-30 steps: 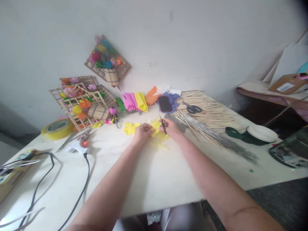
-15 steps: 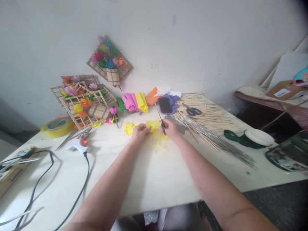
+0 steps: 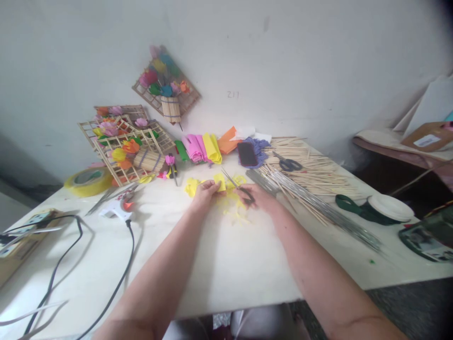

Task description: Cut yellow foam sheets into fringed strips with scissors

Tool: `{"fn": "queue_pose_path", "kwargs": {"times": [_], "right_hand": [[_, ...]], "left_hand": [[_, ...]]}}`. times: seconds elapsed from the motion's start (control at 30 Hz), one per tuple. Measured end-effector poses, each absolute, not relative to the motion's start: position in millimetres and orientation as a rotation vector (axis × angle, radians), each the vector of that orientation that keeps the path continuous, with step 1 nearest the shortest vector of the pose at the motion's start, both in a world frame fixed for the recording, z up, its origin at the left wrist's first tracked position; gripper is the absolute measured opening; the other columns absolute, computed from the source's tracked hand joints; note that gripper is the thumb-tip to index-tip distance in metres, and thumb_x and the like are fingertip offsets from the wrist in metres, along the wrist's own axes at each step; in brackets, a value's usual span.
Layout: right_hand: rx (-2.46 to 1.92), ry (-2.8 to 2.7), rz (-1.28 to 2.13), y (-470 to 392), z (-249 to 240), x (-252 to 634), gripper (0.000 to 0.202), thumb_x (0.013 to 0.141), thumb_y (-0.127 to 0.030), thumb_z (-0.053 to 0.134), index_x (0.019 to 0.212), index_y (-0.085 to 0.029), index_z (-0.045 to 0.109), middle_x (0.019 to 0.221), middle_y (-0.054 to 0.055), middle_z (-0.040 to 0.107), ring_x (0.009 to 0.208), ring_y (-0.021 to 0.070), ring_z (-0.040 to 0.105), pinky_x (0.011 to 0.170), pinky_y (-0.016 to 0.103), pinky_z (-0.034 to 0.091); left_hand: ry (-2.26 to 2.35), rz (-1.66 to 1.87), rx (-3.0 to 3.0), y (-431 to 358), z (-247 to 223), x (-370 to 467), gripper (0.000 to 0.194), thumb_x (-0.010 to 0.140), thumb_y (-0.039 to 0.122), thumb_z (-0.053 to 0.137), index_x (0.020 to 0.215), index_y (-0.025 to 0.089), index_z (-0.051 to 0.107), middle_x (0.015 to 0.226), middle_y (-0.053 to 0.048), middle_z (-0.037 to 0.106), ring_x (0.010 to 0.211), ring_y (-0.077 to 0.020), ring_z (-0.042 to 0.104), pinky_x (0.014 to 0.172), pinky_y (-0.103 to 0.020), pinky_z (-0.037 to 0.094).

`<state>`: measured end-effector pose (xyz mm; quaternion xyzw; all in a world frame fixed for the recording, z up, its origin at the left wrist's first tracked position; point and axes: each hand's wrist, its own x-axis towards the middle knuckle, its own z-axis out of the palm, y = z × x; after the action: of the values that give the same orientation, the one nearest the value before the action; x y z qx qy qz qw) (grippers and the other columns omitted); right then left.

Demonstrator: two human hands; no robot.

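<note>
My left hand (image 3: 207, 192) pinches a small piece of yellow crepe paper (image 3: 220, 181) between thumb and fingers. Just right of it, my right hand (image 3: 257, 196) grips a pair of scissors (image 3: 245, 192) by the dark handles, with the blades pointing up and to the left, close to the paper. Yellow paper scraps (image 3: 235, 208) lie on the table beneath and between both hands. Left of my left hand sits a bunch of cut yellow pieces (image 3: 191, 187).
Crepe paper rolls (image 3: 200, 148), a phone (image 3: 247, 154) on blue cloth and a second pair of scissors (image 3: 288, 163) lie behind my hands. Thin sticks (image 3: 318, 174) and wires (image 3: 318, 208) spread rightward. On the left are a glue gun (image 3: 118, 208), tape (image 3: 88, 181) and flower-decorated stick frames (image 3: 120, 141).
The scissors have moved slightly away from the yellow paper and their blades now tilt more to the left. My left hand still holds the paper. The whole view has shifted a little.
</note>
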<state>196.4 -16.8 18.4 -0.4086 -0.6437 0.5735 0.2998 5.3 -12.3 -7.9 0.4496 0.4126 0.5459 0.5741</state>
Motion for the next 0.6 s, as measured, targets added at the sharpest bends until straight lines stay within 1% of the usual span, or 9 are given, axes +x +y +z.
{"fn": "queue_pose_path", "kwargs": {"times": [0.1,0.23,0.4,0.5,0.6], "right_hand": [[-1.053,-1.676,1.592,-15,14,196,0.032,0.066,-0.046,0.06,0.074,-0.015,0.055,0.047,-0.005,0.048,0.033,0.0041,0.038,0.03,0.017,0.017],[-1.001,-1.634,1.655,-12,9,193,0.031,0.064,-0.042,0.064,0.075,-0.015,0.055,0.047,-0.006,0.047,0.034,0.0041,0.038,0.031,0.017,0.023],[-1.0,-1.588,1.665,-10,6,190,0.031,0.065,-0.041,0.063,0.079,-0.015,0.055,0.048,-0.006,0.045,0.039,0.0051,0.039,0.035,0.017,0.03],[-0.991,-1.614,1.638,-11,4,189,0.03,0.065,-0.04,0.064,0.078,-0.015,0.056,0.048,-0.007,0.043,0.038,0.0047,0.037,0.035,0.016,0.03],[-0.966,-1.634,1.611,-11,3,188,0.03,0.065,-0.041,0.065,0.076,-0.014,0.056,0.047,-0.007,0.042,0.038,0.0045,0.036,0.035,0.017,0.029]], "left_hand": [[0.93,1.276,1.039,-14,-6,6,0.03,0.061,0.039,0.068,0.072,0.014,0.054,0.071,-0.003,0.065,0.059,-0.0129,0.062,0.059,-0.023,0.047],[0.907,1.278,1.024,-14,-5,7,0.029,0.061,0.036,0.069,0.074,0.015,0.054,0.07,-0.002,0.065,0.061,-0.0128,0.063,0.062,-0.024,0.049],[0.874,1.256,1.003,-14,-5,6,0.027,0.064,0.035,0.067,0.074,0.014,0.054,0.07,-0.004,0.065,0.063,-0.0148,0.064,0.063,-0.026,0.05],[0.866,1.276,0.985,-14,-5,6,0.025,0.064,0.034,0.068,0.071,0.014,0.054,0.071,-0.004,0.065,0.067,-0.0164,0.064,0.064,-0.028,0.05],[0.863,1.296,0.97,-13,-5,5,0.023,0.062,0.032,0.069,0.068,0.014,0.054,0.067,-0.004,0.064,0.068,-0.0168,0.064,0.063,-0.027,0.05]]}}
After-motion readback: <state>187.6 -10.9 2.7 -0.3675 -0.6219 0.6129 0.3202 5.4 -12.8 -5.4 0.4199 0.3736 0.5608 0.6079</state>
